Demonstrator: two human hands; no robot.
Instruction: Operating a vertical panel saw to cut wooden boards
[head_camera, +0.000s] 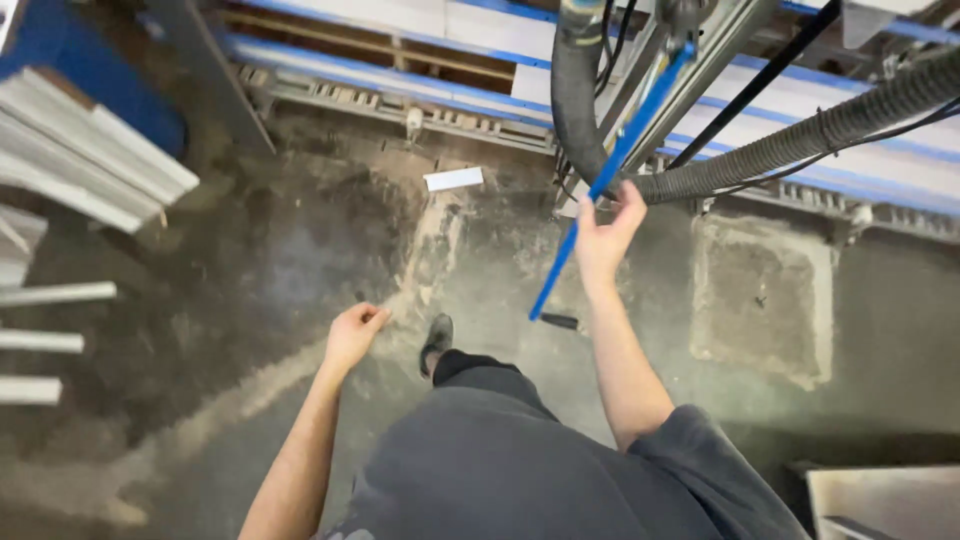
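While two hands work, right hand (605, 235) grips one blue rod (610, 170).

No pkgs, labels, signs or screens in view. Nearest candidate: small white rectangular piece (453, 179) flat on dusty floor nr machine base, face blank, kind unclear.

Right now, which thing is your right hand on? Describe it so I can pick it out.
Start at the two thick ribbed hoses hanging at upper right. Where they meet, the right hand grips a long blue bar slanting down towards the concrete floor. It is the only thin, straight, bright blue piece there.
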